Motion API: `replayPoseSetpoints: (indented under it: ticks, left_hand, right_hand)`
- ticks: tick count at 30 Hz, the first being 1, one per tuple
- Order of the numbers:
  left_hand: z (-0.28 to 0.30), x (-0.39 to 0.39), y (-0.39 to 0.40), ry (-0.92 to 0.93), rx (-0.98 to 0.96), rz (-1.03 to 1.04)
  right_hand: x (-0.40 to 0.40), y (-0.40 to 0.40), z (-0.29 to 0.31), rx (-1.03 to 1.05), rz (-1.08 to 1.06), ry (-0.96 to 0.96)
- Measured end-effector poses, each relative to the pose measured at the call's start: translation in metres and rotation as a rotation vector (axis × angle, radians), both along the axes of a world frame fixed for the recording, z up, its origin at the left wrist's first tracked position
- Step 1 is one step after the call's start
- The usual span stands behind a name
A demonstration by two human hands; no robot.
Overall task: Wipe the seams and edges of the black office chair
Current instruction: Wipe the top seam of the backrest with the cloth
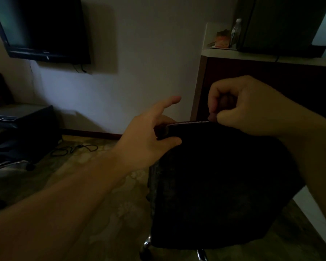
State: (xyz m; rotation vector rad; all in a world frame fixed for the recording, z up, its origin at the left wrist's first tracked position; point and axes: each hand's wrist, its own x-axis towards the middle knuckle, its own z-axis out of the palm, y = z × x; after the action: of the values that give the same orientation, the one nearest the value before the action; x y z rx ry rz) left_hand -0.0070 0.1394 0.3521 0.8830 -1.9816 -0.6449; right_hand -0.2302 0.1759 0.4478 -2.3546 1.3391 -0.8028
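Chair (pixel 215 185) stands near right, its top edge between both hands: left hand (pixel 149 136) pinches the left corner, right hand (pixel 252 108) has fingers curled at the edge; advise firm, even pressure along the seam.

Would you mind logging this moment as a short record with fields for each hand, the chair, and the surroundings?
left hand: left hand grips the left end of the dark cloth's top edge, index finger extended
right hand: right hand pinches the right end of the same edge
chair: black office chair below the hands, chrome base visible
cloth on chair: cannot tell, too dark
surroundings: wall-mounted television, bottle on counter, patterned carpet
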Motion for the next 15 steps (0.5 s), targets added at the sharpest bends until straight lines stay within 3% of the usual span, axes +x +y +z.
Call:
replayPoseSetpoints:
  ticks: [4,8,12,15]
  left_hand:
    - [-0.002,-0.003,-0.001,-0.029,0.010,0.000]
    - [0.000,-0.004,-0.005,-0.014,-0.016,0.010]
    - [-0.003,-0.006,0.000,-0.011,-0.001,-0.007]
    - [-0.004,-0.007,0.000,0.002,-0.002,0.007]
  right_hand:
    - [0.007,0.005,0.000,0.096,0.085,0.085]
    - [0.007,-0.004,0.002,-0.021,-0.016,-0.001]
    - [0.015,0.005,0.002,0.102,0.071,0.097]
    - [0.014,-0.001,0.000,-0.021,-0.033,0.019]
